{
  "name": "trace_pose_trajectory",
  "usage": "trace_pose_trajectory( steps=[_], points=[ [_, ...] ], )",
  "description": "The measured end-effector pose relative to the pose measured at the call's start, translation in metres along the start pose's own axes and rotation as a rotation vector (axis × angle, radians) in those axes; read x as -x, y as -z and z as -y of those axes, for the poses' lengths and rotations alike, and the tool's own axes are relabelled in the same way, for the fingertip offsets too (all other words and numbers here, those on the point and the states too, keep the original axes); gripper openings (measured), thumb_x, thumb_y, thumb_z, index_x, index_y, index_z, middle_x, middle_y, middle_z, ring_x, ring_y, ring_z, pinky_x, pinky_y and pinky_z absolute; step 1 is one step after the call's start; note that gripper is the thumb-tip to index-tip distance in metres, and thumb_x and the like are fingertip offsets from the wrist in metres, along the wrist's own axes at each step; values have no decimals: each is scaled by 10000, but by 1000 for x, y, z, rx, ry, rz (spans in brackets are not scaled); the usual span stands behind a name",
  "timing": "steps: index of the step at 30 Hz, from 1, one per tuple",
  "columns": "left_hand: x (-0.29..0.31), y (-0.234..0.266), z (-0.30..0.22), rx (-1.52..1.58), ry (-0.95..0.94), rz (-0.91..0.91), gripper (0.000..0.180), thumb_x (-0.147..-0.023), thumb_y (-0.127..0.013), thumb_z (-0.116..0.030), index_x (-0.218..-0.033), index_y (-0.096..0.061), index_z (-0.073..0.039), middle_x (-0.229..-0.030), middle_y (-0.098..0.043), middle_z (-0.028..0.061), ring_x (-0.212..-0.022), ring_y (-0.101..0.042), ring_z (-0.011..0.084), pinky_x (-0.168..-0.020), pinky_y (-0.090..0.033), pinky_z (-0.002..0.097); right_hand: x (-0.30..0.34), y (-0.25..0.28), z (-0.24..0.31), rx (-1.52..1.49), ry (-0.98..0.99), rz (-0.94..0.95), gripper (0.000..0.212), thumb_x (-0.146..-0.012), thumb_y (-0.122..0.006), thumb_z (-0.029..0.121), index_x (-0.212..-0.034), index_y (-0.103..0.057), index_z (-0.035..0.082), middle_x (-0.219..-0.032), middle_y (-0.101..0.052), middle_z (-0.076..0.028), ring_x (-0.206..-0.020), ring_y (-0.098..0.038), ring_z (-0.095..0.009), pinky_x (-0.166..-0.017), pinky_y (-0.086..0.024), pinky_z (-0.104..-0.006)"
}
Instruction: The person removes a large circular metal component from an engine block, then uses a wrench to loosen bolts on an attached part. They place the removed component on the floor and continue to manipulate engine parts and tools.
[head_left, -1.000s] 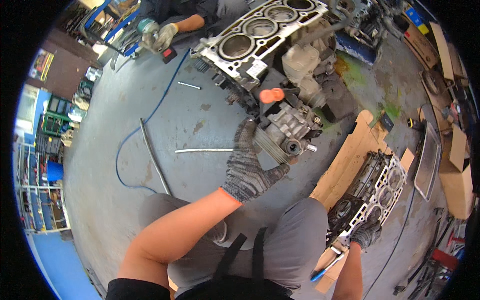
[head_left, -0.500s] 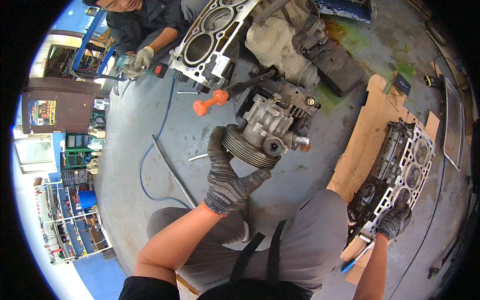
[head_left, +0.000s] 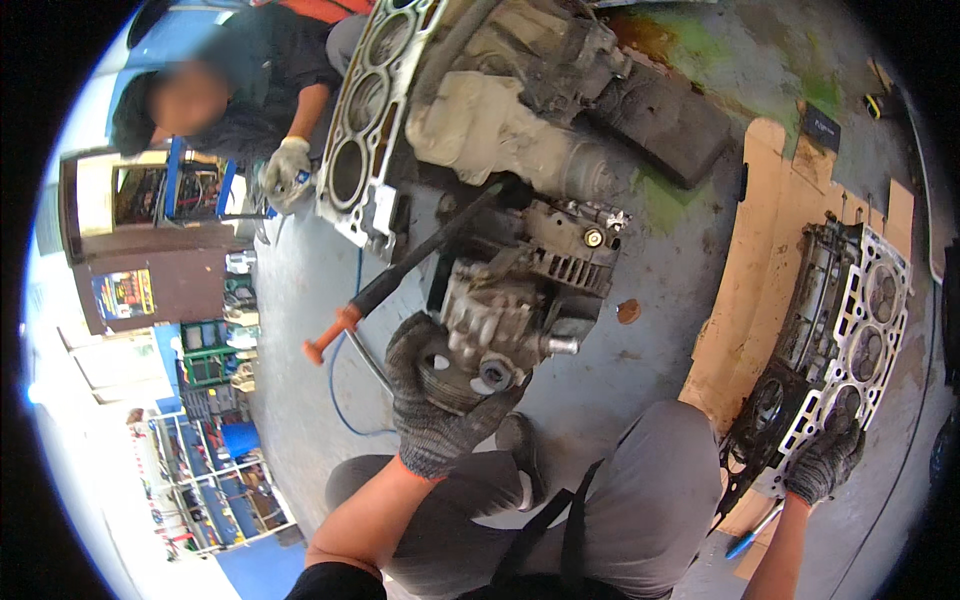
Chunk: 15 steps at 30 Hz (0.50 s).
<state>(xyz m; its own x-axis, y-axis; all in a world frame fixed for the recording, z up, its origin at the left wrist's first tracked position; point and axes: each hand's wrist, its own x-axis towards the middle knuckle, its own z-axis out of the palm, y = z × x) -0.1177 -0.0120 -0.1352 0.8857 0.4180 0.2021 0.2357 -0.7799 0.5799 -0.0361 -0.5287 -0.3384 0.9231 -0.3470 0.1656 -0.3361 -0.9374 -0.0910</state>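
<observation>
My left hand (head_left: 435,410), in a dark grey knitted glove, is closed round the grooved pulley of a grey pump (head_left: 490,305). Its thumb lies along the near rim, and the fingers cover the left side. Just beyond the pump is an alternator (head_left: 575,255) with a slotted housing; whether the two are joined I cannot tell. Over on the right, my gloved right hand (head_left: 825,460) grips the near end of a cylinder head (head_left: 815,395), with its fingers over the pale machined face. The underside of that grip is hidden.
Flattened cardboard (head_left: 735,290) lies under the cylinder head, with a blue-handled tool (head_left: 740,546) at its near end. An engine block (head_left: 352,175) and a large dusty casing (head_left: 470,125) stand ahead. A black bar with an orange handle (head_left: 330,335) slants leftward. A co-worker's gloved hand (head_left: 288,175) is beside the block.
My view has shifted, and the engine parts sit lower left in it. The pump has tilted, its pulley turned toward me in my left hand. My right hand stays on the cylinder head.
</observation>
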Motion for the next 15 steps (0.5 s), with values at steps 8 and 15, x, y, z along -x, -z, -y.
trace_pose_trajectory(
  steps=[8, 15],
  points=[
    [-1, 1, -5, -67, 127, 82, 1051, -599, -932, -236, -1376, -244, -76, -1391, -365, 175, -1299, -439, 279, -1098, -374, 442, 1, -10, -18, -14, 249, 30, 447, -937, -506, 26, -1383, -479, 22, -1370, -519, -181, -1271, -483, -378, -1098, -388, -481],
    [3, -2, 3, 350, 265, 14, 625, -935, -557, -320, -1462, -299, -105, -1455, -416, 109, -1332, -423, 211, -1133, -344, 417, 5, -22, -31, -18, 257, -29, 493, -937, -515, 59, -1426, -454, 26, -1379, -520, -180, -1260, -490, -384, -1093, -393, -458]
  ],
)
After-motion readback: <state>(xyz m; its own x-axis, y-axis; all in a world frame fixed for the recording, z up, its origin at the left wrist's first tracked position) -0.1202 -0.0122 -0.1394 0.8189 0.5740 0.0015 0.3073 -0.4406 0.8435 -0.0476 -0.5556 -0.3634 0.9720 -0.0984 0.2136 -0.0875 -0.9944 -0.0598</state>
